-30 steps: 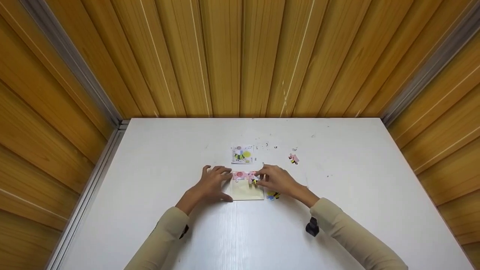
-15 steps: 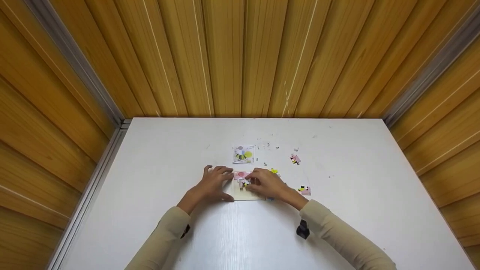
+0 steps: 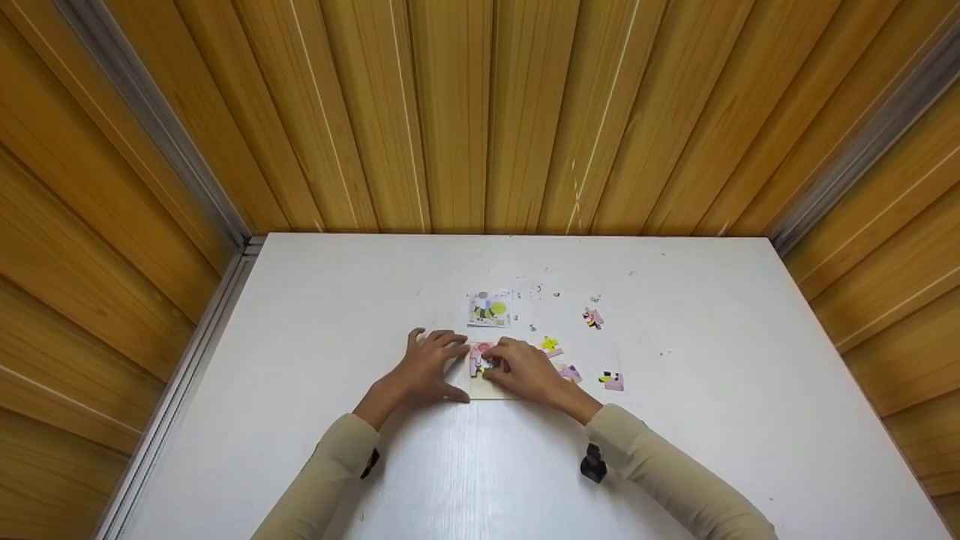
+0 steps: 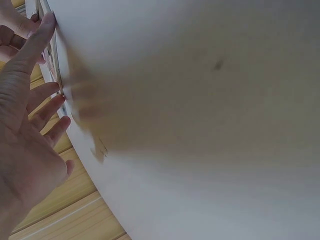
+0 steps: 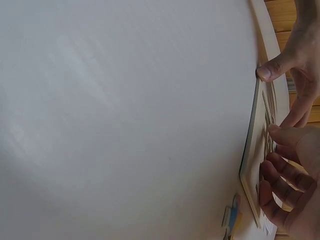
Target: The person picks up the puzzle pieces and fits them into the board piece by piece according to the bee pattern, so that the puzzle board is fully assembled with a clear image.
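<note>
The puzzle piece (image 3: 484,370) sits over the left half of the tray (image 3: 489,389) in the head view, pinched by the right hand (image 3: 529,368); the left hand's (image 3: 431,365) fingers spread along the tray's left edge. The left wrist view shows their tips at the rim. In the right wrist view, curled fingers (image 5: 287,135) hide the fit: a crooked push could dislodge neighbouring pieces (image 3: 481,349).

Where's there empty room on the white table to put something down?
White tabletop is mostly bare left of the left hand and between the two beige sleeves. It's crowded at the pale flat puzzle board: the right hand is over it, colourful jigsaw pieces lie to its right, and a white square picture card lies just beyond.
</note>
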{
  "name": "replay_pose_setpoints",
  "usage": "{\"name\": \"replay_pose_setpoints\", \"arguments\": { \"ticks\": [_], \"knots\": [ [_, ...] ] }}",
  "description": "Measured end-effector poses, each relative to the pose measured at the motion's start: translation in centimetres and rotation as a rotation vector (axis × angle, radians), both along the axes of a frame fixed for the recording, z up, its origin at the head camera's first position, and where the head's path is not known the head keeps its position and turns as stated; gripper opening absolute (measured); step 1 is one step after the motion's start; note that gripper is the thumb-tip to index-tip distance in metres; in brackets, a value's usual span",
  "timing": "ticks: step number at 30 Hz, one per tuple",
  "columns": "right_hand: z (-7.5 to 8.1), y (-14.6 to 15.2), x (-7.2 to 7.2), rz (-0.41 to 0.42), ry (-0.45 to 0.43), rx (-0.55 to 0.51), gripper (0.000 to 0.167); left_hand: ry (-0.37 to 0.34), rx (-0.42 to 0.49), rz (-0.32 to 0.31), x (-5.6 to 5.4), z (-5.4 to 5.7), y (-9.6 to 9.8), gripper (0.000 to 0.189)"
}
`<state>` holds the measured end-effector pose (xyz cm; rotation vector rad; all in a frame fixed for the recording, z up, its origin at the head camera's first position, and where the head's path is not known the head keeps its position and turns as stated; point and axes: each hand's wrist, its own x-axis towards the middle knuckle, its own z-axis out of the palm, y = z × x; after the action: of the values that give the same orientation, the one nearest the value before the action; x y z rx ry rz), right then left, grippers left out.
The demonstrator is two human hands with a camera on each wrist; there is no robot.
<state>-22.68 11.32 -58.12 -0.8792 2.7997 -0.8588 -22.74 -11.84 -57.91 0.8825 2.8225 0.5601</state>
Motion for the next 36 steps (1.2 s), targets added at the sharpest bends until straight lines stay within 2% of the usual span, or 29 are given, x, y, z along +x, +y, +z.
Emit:
{"name": "replay_pose_setpoints", "arguments": {
  "ticks": [11, 18, 32, 36],
  "knots": [
    [-0.31, -0.44, 0.16, -0.045, -0.005, -0.039, 0.026, 0.003, 0.042, 0.009, -0.05, -0.41, -0.17, 0.090],
    [-0.42, -0.45, 0.14, -0.051, 0.014, -0.016, 0.024, 0.000, 0.072, 0.010, -0.04, -0.65, -0.31, 0.088],
    [0.10, -0.51, -0.34, -0.028, -0.006, -0.006, 0.026, 0.013, 0.058, -0.001, -0.21, -0.75, -0.37, 0.089],
    [0.25, -0.66, -0.52, -0.049, -0.010, -0.007, 0.030, 0.015, 0.056, -0.003, -0.18, -0.72, -0.33, 0.089]
  ]
}}
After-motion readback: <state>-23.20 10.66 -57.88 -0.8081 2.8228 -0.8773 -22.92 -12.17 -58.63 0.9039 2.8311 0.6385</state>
